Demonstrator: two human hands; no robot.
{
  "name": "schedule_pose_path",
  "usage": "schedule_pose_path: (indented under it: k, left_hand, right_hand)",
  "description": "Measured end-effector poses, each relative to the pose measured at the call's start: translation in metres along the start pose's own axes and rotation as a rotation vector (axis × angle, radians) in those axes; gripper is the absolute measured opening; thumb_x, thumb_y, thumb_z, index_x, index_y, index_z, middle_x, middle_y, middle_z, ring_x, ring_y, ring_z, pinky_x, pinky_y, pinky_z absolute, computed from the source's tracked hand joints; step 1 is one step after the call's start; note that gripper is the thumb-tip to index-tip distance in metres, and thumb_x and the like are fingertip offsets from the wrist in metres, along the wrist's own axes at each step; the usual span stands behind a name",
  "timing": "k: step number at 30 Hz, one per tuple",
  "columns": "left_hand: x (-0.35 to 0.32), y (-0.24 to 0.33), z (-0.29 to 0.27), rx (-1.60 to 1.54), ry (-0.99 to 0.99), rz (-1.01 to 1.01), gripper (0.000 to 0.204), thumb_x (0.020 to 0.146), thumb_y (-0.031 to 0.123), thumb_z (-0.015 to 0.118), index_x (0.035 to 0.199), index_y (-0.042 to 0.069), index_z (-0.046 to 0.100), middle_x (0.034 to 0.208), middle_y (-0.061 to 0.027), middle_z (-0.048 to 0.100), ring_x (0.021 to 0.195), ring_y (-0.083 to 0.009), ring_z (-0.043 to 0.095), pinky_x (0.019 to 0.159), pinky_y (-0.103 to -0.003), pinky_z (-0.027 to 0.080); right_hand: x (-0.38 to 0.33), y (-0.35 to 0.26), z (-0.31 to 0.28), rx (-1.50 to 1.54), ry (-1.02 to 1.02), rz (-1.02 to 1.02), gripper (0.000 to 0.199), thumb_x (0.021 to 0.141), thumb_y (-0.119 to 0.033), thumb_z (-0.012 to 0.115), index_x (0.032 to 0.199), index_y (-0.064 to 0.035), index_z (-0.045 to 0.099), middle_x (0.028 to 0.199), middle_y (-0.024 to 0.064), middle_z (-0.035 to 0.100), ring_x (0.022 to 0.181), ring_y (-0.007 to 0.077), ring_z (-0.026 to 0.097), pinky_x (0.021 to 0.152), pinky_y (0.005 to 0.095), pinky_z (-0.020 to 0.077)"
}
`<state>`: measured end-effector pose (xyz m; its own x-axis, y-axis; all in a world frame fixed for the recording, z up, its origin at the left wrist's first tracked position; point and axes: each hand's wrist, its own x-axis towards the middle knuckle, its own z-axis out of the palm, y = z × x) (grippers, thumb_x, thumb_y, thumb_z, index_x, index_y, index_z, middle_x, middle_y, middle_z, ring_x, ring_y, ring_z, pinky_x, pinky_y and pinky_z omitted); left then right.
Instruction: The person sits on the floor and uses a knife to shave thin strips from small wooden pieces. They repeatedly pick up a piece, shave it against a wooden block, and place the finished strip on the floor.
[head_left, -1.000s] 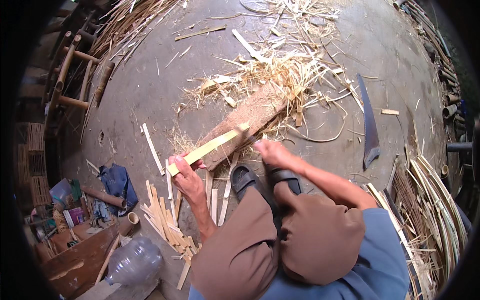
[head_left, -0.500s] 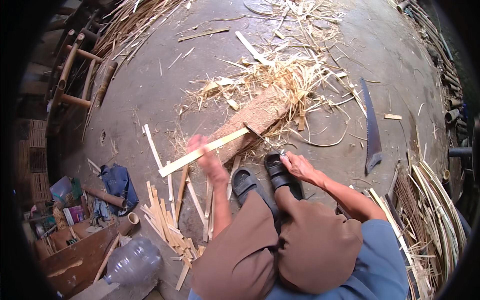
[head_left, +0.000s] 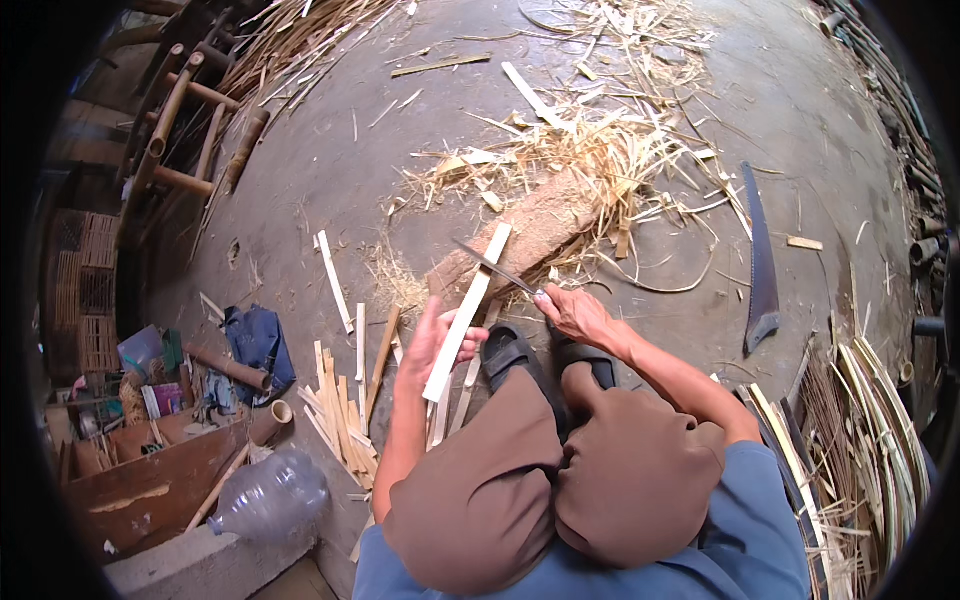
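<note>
A pale flat bamboo strip (head_left: 462, 322) slants across the palm of my left hand (head_left: 428, 345), whose fingers curl round its lower part with the thumb at the left. In my right hand (head_left: 580, 315) is a thin-bladed knife (head_left: 512, 278), its handle mostly hidden by the fingers. The dark blade crosses the strip near its far end, seemingly touching it. Just beyond lies a rough reddish-brown wooden block (head_left: 540, 225), its far end covered with curled shavings (head_left: 620, 165).
A handsaw blade (head_left: 760, 265) lies on the floor at right. Cut strips (head_left: 338, 410) are heaped at left, near a clear plastic bottle (head_left: 272, 495) and a wooden box (head_left: 150, 495). Long split strips (head_left: 880, 430) are stacked at right, a bamboo frame (head_left: 175, 110) far left.
The strip has swung steeper and now points away from me, with its near end closer to my knees. My left hand has shifted right and nearer, while my right hand still holds the knife.
</note>
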<state>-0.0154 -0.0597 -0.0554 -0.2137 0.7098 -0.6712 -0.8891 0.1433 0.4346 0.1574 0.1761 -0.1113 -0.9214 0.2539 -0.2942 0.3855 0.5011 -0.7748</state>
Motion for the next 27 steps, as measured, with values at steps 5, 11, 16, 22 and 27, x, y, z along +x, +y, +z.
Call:
schedule_pose_path:
  k: [5,11,16,22,27]
  left_hand:
    - [-0.093,-0.006,0.026,-0.540,0.053,0.477,0.085,0.100,0.054,0.046,0.141,-0.018,0.027,0.138,-0.0404,0.042,0.125,-0.0486,0.051,0.112,-0.052,0.041]
    - [-0.064,-0.018,0.024,0.203,0.753,0.991,0.034,0.106,0.017,0.043,0.120,-0.013,0.047,0.112,-0.0268,0.063,0.101,-0.0343,0.068,0.093,-0.041,0.058]
    - [-0.060,0.009,0.064,0.490,0.768,1.003,0.032,0.106,0.014,0.040,0.110,-0.015,0.052,0.102,-0.0261,0.066,0.093,-0.0316,0.071,0.084,-0.039,0.062]
    - [-0.063,0.014,0.058,0.532,0.834,0.962,0.032,0.105,0.017,0.043,0.113,-0.014,0.050,0.104,-0.0249,0.066,0.093,-0.0315,0.071,0.085,-0.038,0.062]
    - [-0.056,0.021,0.047,0.749,0.912,1.056,0.028,0.102,0.013,0.043,0.116,-0.008,0.055,0.087,-0.0165,0.067,0.070,-0.0173,0.066,0.064,-0.027,0.056]
  right_hand:
    - [-0.001,-0.011,0.014,0.085,-0.004,0.082,0.039,0.103,-0.043,0.043,0.102,-0.0049,0.049,0.080,0.0327,0.063,0.084,0.0549,0.061,0.072,0.0620,0.0463]
    - [0.004,-0.070,0.015,0.119,-0.100,-0.144,0.038,0.102,-0.042,0.047,0.098,-0.0040,0.048,0.073,0.0300,0.063,0.075,0.0513,0.062,0.064,0.0581,0.0475]
    - [0.023,-0.071,0.025,0.182,-0.037,-0.360,0.035,0.102,-0.040,0.049,0.099,-0.0049,0.052,0.070,0.0259,0.063,0.069,0.0436,0.065,0.059,0.0530,0.0487]
    - [0.011,-0.087,0.011,0.021,-0.078,-0.348,0.036,0.102,-0.041,0.049,0.097,-0.0057,0.052,0.070,0.0264,0.061,0.070,0.0466,0.063,0.059,0.0529,0.0468]
    - [0.046,0.017,0.011,0.054,0.136,0.071,0.043,0.102,-0.044,0.046,0.098,-0.0020,0.057,0.081,0.0279,0.065,0.080,0.0481,0.063,0.070,0.0561,0.0481]
